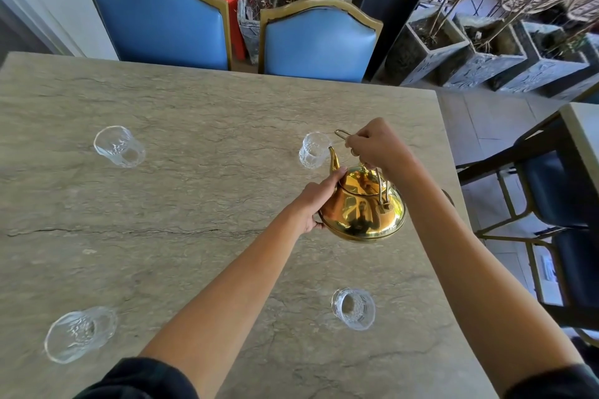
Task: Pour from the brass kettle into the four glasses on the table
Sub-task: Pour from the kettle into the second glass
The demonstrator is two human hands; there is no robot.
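**Open middle, glass at each corner**

Four glasses boxed in my working room on the table [194, 204]: far left glass [119, 146], far right glass [313, 150], near left glass [79, 334], near right glass [354, 308]. Between them the stone lay bare, a wide lane for my arms. The kettle [363, 204] hung just beside the far right glass, its spout [334, 159] close to the rim, little slack there. Two blue chairs [319, 42] stood beyond the far edge.

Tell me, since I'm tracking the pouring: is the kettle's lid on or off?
On. The lid sits in the brass kettle opening, knob up, under the raised handle held by the right hand.
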